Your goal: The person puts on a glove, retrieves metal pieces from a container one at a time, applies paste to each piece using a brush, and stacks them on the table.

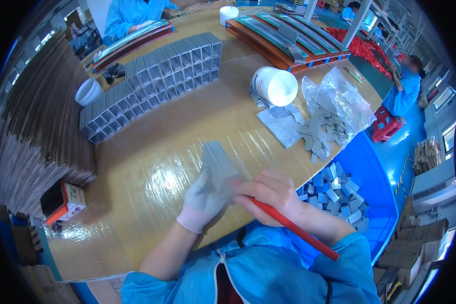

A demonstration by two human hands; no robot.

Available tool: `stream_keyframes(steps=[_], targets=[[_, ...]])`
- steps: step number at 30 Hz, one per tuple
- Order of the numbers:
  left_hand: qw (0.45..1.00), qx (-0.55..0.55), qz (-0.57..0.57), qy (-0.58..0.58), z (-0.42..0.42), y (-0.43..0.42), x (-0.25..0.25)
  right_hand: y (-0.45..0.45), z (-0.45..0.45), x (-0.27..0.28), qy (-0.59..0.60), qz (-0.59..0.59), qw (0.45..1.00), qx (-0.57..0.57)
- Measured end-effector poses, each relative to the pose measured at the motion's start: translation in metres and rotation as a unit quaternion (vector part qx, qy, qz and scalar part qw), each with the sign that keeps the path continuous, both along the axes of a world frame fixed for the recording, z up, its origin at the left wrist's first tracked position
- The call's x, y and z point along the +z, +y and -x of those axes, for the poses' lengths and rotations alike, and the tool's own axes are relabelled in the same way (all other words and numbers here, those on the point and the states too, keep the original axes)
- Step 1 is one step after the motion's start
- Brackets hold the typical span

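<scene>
A grey rectangular part (218, 161) stands up from my left hand (203, 198), which wears a pale glove and grips the part's lower left side. Bare, my right hand (269, 193) is closed around a red stick-like tool (299, 230); its rear end points down toward my right sleeve. The front of the tool and my right fingertips blur together at the part's lower right edge, so the contact there is unclear. Both hands are over the near side of the brown table (137, 213).
Grey hollow parts (157, 76) stand stacked beyond my hands. A white tub (276, 86), a plastic bag (339, 96) and grey pieces (324, 126) lie at the right. Below is a blue bin (382, 202) of parts. A co-worker's sleeves (117, 23) are across the table.
</scene>
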State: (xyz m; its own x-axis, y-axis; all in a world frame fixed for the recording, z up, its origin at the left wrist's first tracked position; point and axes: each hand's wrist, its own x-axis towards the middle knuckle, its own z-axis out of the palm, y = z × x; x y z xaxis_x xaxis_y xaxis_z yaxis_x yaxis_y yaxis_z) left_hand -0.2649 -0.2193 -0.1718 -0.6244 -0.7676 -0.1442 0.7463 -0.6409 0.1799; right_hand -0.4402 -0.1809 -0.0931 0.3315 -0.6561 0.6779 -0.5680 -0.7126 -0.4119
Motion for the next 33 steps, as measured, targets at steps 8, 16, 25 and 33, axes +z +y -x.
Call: stream_keyframes(steps=[8, 16, 25, 33], targets=[[1.0, 0.001, 0.008, 0.017, -0.003, -0.002, -0.005, 0.021, 0.009, 0.004, -0.038, 0.0, 0.998, 0.044], [0.999, 0.001, -0.026, 0.039, -0.003, -0.001, -0.002, 0.033, 0.017, 0.004, -0.052, -0.008, 0.998, 0.044], [0.996, 0.004, 0.015, 0.093, -0.007, -0.006, -0.009, 0.047, 0.051, 0.013, -0.105, 0.009, 0.994, -0.02], [0.998, -0.006, 0.03, 0.061, 0.001, -0.004, -0.009, 0.046, 0.133, -0.015, -0.141, -0.049, 0.932, -0.332]])
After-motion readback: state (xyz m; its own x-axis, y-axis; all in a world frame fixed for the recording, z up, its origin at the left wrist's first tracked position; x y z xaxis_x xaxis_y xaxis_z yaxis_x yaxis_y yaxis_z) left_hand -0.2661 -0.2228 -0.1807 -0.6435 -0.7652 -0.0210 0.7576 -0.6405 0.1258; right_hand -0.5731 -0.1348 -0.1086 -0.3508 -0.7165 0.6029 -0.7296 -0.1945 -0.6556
